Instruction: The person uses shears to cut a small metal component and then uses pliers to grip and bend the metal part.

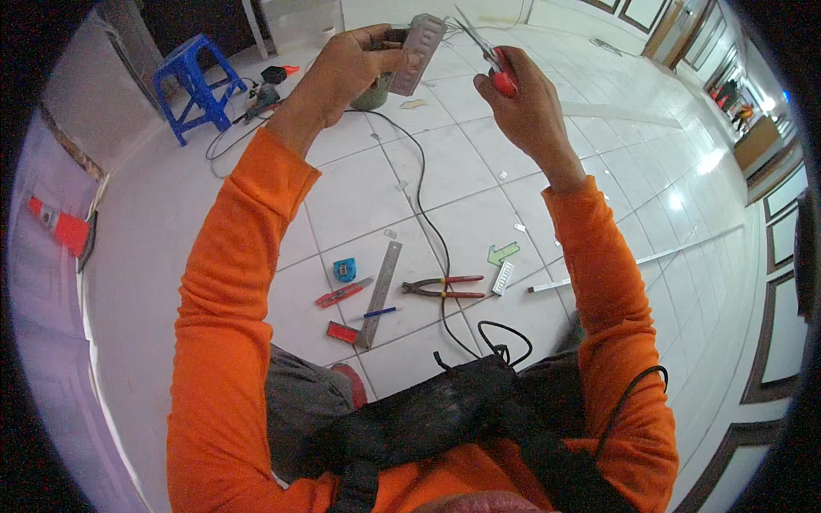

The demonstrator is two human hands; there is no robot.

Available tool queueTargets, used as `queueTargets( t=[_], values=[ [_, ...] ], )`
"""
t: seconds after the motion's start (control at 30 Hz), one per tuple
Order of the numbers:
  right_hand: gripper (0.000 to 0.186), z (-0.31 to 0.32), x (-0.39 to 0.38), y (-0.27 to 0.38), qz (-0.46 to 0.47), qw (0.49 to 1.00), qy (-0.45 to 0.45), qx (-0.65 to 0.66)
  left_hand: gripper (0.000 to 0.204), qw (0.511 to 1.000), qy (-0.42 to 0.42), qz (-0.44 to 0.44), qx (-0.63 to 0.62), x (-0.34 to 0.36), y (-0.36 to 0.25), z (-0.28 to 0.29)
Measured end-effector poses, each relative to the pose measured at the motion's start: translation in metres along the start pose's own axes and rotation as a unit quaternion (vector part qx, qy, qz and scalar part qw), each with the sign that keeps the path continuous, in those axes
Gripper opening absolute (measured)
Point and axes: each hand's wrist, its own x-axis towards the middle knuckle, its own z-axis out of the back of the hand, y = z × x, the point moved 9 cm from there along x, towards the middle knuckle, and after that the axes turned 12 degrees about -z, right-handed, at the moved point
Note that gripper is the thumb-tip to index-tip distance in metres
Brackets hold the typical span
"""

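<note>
My left hand (352, 70) is raised at the upper middle, its fingers closed around a flat grey slotted piece (419, 53) held up on a slant. To its right, my right hand (528, 107) grips red-handled scissors (503, 75). The scissor blades stand apart, pointing up and left toward the grey piece, and a small gap seems to lie between them. Behind my left hand shows part of a round greenish object (372, 98). On the floor below lie a smaller white slotted piece (503, 279) and a green arrow-shaped piece (504, 253).
Nearer me lie a blue tape measure (344, 270), red utility knife (342, 293), try square (381, 286), blue pen (380, 313) and pincers (445, 286). A black cable (422, 184) crosses the tiles. Beyond are a blue stool (192, 81), a power tool (261, 101) and, left, a cone (62, 227).
</note>
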Motion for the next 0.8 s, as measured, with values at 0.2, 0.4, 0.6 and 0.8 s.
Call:
queueTargets(
  t=[0.2,0.4,0.6,0.8],
  values=[
    [0.041,-0.002,-0.003,0.0,-0.003,1.0,0.012,-0.02,0.038,0.999,0.024,-0.025,0.013,-0.001,-0.011,-0.017],
    [0.04,0.001,-0.001,0.005,-0.011,0.999,0.003,-0.036,0.038,0.997,0.066,-0.041,-0.03,-0.002,-0.013,-0.03],
    [0.036,-0.013,-0.003,-0.018,-0.1,0.993,0.063,-0.031,0.046,0.995,0.076,-0.049,0.043,-0.002,-0.011,-0.028],
    [0.039,0.028,0.023,-0.045,-0.092,0.991,-0.075,-0.065,0.047,0.982,0.095,0.023,0.16,-0.002,0.013,0.003]
  ],
)
